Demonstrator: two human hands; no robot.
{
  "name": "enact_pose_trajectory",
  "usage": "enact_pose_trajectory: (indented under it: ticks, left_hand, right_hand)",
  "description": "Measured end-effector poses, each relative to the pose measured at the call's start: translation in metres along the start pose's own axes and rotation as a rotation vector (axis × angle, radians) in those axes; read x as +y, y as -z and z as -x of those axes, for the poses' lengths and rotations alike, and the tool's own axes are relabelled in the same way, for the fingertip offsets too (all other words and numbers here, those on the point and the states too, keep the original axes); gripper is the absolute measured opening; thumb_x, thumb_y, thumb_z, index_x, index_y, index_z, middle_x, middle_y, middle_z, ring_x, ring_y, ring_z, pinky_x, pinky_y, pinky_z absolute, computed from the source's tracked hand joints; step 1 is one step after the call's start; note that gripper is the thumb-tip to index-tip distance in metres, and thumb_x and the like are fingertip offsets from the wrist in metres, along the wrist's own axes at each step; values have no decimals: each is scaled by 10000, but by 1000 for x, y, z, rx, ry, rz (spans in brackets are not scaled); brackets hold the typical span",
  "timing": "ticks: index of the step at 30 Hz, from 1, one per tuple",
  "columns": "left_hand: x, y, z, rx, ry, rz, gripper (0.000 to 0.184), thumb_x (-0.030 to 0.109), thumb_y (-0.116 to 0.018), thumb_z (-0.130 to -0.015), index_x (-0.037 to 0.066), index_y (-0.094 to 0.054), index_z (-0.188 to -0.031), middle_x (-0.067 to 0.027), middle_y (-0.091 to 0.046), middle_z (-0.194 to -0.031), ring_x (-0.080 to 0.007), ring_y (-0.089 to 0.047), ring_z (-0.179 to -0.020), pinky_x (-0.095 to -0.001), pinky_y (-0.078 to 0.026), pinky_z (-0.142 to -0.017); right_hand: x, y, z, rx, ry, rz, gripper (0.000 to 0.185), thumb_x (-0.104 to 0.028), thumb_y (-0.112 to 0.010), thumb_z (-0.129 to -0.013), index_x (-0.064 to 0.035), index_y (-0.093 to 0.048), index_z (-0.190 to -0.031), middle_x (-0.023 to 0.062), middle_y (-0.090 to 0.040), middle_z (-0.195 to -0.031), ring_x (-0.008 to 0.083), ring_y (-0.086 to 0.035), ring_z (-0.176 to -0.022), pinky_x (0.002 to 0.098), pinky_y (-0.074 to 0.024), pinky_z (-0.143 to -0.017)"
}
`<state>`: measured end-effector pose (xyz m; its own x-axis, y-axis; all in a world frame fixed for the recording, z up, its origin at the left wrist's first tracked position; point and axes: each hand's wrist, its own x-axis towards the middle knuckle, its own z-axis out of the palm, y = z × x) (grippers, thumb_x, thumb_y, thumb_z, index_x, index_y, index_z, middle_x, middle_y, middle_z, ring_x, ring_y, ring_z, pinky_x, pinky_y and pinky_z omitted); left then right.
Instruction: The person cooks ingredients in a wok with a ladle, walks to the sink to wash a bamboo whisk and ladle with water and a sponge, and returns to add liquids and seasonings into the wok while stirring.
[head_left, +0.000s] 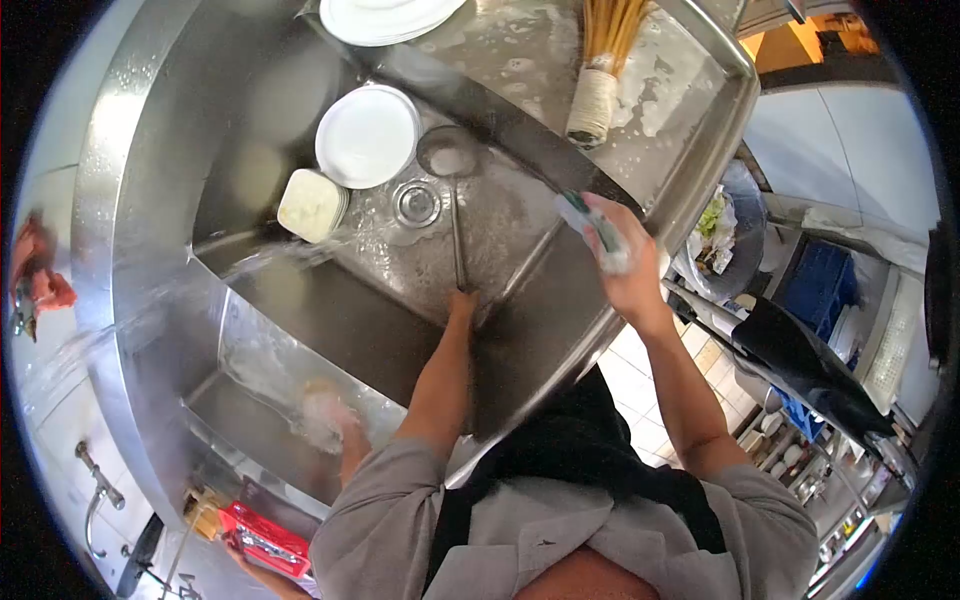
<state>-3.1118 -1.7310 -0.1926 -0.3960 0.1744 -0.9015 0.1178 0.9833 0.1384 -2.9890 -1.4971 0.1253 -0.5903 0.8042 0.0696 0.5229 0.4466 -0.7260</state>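
In the head view, my left hand [462,303] is closed around the end of a long-handled ladle [455,215]. The ladle's round head lies on the wet sink floor, close to a stack of white round plates [368,137]. Over the sink's right side, my right hand [632,265] grips a soapy green-and-white scrub sponge [598,232], apart from the ladle. Beside the drain [417,204] sits a stack of square white dishes [310,206].
A bamboo brush [600,85] and more white plates [390,20] lie on the sudsy ledge. Another person's hand [340,420] is in the adjoining basin [250,410]. A red tray [265,540] is at lower left. A lined waste bin [740,240] stands right of the sink.
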Motion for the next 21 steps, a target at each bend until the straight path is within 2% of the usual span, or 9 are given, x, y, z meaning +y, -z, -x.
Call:
enact_pose_trajectory:
  ticks: [3,5,7,9,10,13,15,18,21]
  left_hand:
    - [-25,-33,-39,-81,9,331,544,211,-625,-861,-60,-466,-1305,-258,-598,-1151,-354,-597,-1077,-409,-479,-887]
    - [-22,-32,-23,-166,7,621,442,185,-602,-870,-38,-504,-1238,-225,-621,-1010,-320,-639,-915,-396,-513,-766]
    - [25,27,67,-281,-27,968,319,159,-578,-880,-10,-540,-1149,-169,-619,-859,-274,-644,-739,-380,-524,-631]
    - [49,49,117,-253,-179,1013,248,132,-556,-885,5,-522,-1096,-114,-577,-768,-229,-586,-600,-360,-491,-530]
    - [55,57,134,-236,-256,1036,213,119,-545,-887,13,-513,-1069,-87,-556,-723,-207,-557,-531,-350,-475,-479]
    - [52,65,168,-103,-366,924,207,104,-525,-888,2,-468,-1059,-118,-568,-715,-235,-574,-518,-370,-477,-466]
    - [40,57,182,92,-401,720,240,95,-522,-870,-19,-436,-1063,-171,-571,-707,-255,-593,-512,-395,-479,-454]
    - [51,71,249,172,-354,593,256,80,-516,-837,-33,-406,-1039,-205,-565,-702,-256,-611,-527,-403,-479,-450]
    - [48,79,275,141,-403,613,303,75,-505,-829,-31,-372,-1080,-186,-550,-684,-251,-597,-516,-399,-473,-444]
  right_hand:
    - [-1,-54,-15,-203,-609,-485,331,-192,-607,-932,-97,-586,-1248,80,-638,-1119,212,-624,-991,326,-525,-768]
    - [8,-100,-22,-232,-856,-553,354,-226,-594,-935,-69,-577,-1252,49,-628,-1094,162,-608,-960,306,-527,-712]
    - [40,-165,-1,-374,-884,-514,478,-335,-618,-877,-77,-559,-1275,160,-640,-1037,249,-611,-880,399,-485,-735]
    - [83,-236,35,-539,-817,-566,598,-412,-628,-845,-36,-526,-1300,226,-641,-1065,331,-621,-975,466,-464,-814]
    - [63,-240,38,-449,-793,-406,618,-440,-642,-837,-7,-542,-1266,222,-642,-1072,314,-615,-968,437,-468,-833]
    - [10,-241,50,-332,-732,-85,712,-545,-635,-824,45,-555,-1214,209,-636,-1085,295,-603,-970,390,-480,-872]
    - [10,-243,32,-410,-750,-76,793,-641,-568,-832,34,-518,-1246,203,-621,-1082,322,-602,-1000,407,-487,-877]
    - [44,-264,0,-587,-1111,-447,839,-672,-464,-851,-12,-410,-1367,275,-542,-1223,442,-578,-1042,537,-457,-922]
    - [-17,-213,-40,-391,-1439,-880,765,-647,-387,-892,-23,-455,-1329,268,-568,-1150,475,-593,-931,653,-454,-873]
